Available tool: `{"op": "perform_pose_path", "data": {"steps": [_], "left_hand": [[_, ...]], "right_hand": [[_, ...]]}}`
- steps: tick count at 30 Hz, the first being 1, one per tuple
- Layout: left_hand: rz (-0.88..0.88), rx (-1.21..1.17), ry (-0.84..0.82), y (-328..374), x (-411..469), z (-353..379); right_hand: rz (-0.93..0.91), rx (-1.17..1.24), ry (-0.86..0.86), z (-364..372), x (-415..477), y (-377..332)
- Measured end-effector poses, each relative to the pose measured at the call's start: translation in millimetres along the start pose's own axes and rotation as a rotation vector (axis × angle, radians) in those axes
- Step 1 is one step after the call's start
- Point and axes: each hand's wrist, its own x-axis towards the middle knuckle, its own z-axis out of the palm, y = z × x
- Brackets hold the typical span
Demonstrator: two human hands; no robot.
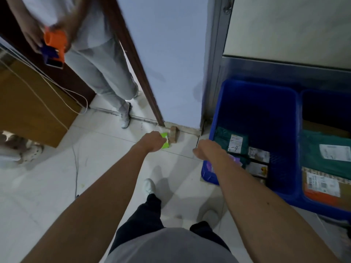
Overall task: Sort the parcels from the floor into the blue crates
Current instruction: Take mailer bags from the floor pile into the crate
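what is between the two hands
Only bare floor tile, in the head view; a small brown block stands just past the green packet in the left hand.

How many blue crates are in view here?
2. One crate sits at centre right; the second crate is beside it at the right frame edge, partly cut off. More may lie out of view.

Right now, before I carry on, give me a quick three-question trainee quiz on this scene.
1. True or false: the left hand holds a green packet.
2. How many blue crates show? A one, B two, C three.
3. Fill in: the parcel marked "-4" lies in the ___ crate.
Key: 1 true; 2 B; 3 left.
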Motion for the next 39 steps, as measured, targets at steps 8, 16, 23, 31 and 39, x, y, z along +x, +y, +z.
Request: {"op": "perform_pose_path", "data": {"steps": [8,16,23,31,39], "left_hand": [[-0.034,-0.035,-0.075,-87.4,64.9,-26.2],[0.028,-0.038,-0.259,-159.7,164.1,-48.0],[0.070,0.045,-0.343,-185.0,268.0,-33.7],[-0.098,-0.162,-0.310,-231.4,386.8,42.7],[-0.198,-0.204,-0.332,-270.9,482.0,179.3]], "right_hand": [[0.064,0.033,-0.053,21.8,57.5,-70.2],[0.137,0.200,0.033,55.3,128.1,-132.7],[0.207,0.375,-0.020,79.0,208.9,-167.6],[0.187,0.368,-0.123,153.7,375.4,-141.5],[0.198,0.335,-0.280,259.7,527.8,-98.8]]}}
